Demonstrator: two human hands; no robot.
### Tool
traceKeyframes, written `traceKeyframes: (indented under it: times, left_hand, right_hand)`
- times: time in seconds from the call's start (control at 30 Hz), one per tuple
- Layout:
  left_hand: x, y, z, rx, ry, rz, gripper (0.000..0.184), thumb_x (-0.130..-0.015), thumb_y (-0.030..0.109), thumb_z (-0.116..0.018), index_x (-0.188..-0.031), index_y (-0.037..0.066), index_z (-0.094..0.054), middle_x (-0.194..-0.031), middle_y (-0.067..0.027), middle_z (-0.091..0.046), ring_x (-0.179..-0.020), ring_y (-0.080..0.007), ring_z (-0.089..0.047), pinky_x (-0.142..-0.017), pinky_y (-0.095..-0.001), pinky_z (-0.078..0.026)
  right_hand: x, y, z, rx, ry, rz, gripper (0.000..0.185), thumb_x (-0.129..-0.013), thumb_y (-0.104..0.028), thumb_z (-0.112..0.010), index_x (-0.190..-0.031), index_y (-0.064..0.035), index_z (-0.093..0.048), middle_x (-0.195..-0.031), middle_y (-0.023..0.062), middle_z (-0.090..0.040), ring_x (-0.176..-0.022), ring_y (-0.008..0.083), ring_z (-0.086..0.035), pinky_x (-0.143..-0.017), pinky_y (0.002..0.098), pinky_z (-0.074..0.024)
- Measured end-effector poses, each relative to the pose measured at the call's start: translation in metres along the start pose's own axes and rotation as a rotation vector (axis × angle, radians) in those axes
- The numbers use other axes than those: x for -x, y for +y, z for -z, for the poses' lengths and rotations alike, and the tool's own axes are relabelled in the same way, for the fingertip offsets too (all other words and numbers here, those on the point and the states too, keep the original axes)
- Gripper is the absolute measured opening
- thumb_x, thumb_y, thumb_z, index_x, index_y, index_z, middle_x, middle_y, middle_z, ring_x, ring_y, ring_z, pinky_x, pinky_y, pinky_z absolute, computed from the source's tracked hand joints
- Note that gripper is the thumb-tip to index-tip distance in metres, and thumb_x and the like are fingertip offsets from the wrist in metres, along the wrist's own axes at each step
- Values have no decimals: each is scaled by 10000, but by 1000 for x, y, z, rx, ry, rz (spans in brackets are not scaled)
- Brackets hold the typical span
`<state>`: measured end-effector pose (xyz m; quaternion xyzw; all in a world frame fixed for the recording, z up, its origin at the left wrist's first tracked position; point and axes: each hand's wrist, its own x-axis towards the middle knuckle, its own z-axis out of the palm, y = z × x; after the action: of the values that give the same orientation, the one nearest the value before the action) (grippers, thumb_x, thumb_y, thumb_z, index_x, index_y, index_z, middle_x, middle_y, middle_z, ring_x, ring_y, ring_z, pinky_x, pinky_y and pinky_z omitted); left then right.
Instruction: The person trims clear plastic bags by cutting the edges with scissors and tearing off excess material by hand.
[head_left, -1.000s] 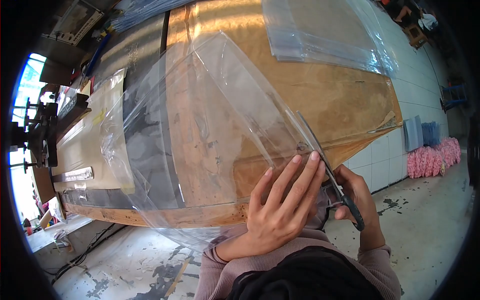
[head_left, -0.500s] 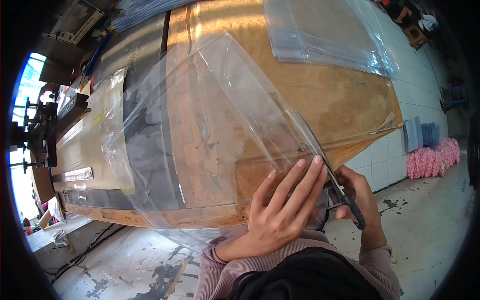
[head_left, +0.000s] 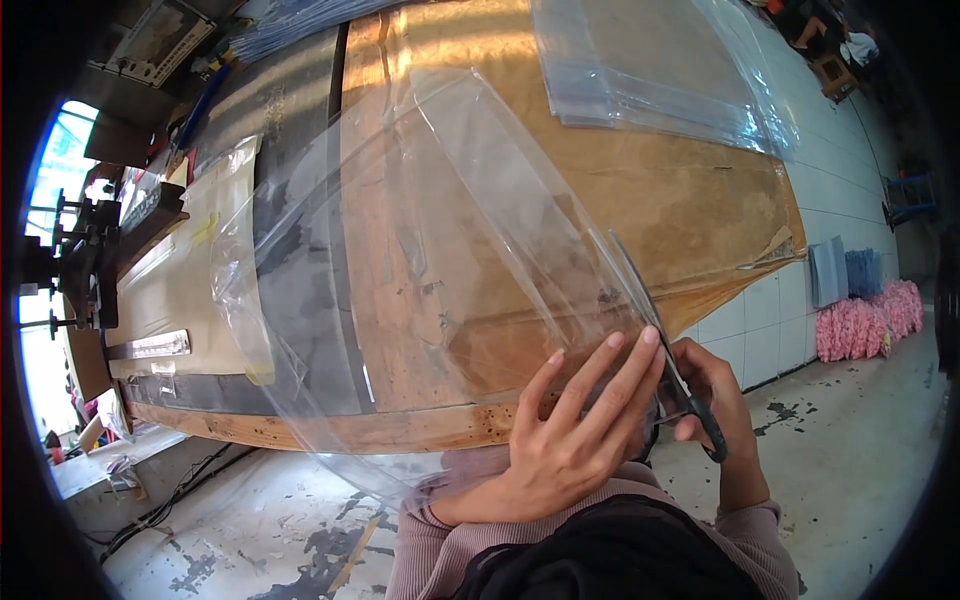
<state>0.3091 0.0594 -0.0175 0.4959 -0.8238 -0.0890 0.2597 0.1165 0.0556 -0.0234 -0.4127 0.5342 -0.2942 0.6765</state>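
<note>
A large clear plastic sheet (head_left: 500, 190) lies folded over the wooden table (head_left: 690, 200), with its lower part hanging over the near edge. My left hand (head_left: 585, 420) rests flat on the sheet near its right edge, fingers spread and pointing up and to the right. On the right, my right hand (head_left: 722, 400) is closed around the dark handles of the scissors (head_left: 668, 350). The long blades point up and left along the sheet's edge, close beside my left fingertips. Whether the blades are parted is hard to make out.
Clear plastic sheets (head_left: 650, 90) are stacked at the table's far right. A black metal fixture (head_left: 90, 260) and a ruler (head_left: 150, 345) are at the left. Pink bundles (head_left: 865, 320) lie on the floor at right; part of a person (head_left: 858, 48) shows at top right.
Both hands and the scissors have shifted slightly right and down in view. The folded corner of the sheet has also moved a little to the right.
</note>
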Motion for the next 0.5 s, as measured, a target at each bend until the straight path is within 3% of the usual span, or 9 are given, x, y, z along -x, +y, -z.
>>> traceKeyframes:
  times: [0.07, 0.1, 0.2, 0.33, 0.5]
  left_hand:
    - [1, 7, 6, 52, -63, 17, 491, -697, 185, -617, -1180, 93, -609, -1305, -54, -523, -1173, -183, -516, -992, -367, -339]
    - [1, 10, 11, 138, -121, 37, 539, -696, 184, -636, -1212, 43, -570, -1343, -119, -474, -1191, -225, -497, -996, -386, -330]
    - [-3, 15, 11, 98, -70, 138, 531, -728, 169, -630, -1227, 8, -546, -1349, -155, -457, -1186, -248, -499, -1002, -420, -319]
    - [-21, 1, -7, -160, -11, 130, 488, -786, 151, -589, -1243, -12, -531, -1360, -165, -445, -1235, -264, -466, -1041, -475, -286]
    - [-20, 1, -14, -110, 59, 112, 446, -778, 159, -598, -1198, 11, -578, -1308, -151, -511, -1214, -264, -497, -1055, -487, -268]
  right_hand:
    - [4, -1, 0, -21, -3, -21, 869, -475, -492, -879, -1065, 7, -482, -880, 15, -544, -806, 69, -517, -633, 182, -440]
    - [6, -2, 0, -31, -3, -34, 863, -480, -487, -881, -1068, 4, -482, -880, 13, -545, -803, 68, -517, -625, 175, -435]
    - [9, 1, 0, -33, -18, -53, 867, -488, -480, -884, -1081, -6, -465, -860, 6, -537, -772, 61, -505, -603, 172, -417]
    - [10, 6, -2, -100, 10, -38, 899, -484, -496, -879, -1091, -29, -408, -830, 0, -515, -727, 53, -478, -583, 171, -393]
    - [8, 0, -7, -84, 47, -27, 929, -465, -528, -875, -1082, -51, -370, -838, 15, -501, -723, 59, -465, -591, 187, -400]
